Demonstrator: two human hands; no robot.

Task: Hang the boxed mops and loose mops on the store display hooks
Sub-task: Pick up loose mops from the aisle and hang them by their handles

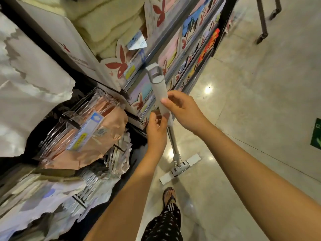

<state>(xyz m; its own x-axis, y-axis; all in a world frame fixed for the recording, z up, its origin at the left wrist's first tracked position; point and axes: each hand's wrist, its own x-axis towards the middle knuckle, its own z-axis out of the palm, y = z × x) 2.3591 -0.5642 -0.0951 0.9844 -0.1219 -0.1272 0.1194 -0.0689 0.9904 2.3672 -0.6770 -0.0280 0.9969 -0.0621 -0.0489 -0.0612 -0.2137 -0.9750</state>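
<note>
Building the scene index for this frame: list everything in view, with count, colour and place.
mop: 1, white-grey, held in aisle, head near floor
towels: stack, cream, top centre
rabbit boxes: several, white-red, across top
hung packs: many, peach, hanging at left
price tag: 1, blue-yellow, among packs
floor: 1, beige, right
sign: 1, green, right edge
frame legs: 2, dark, top right
leg: 1, dark starred trousers, bottom centre
left grip: 1, bare, lower on mop handle
right grip: 1, bare, higher on mop handle
</note>
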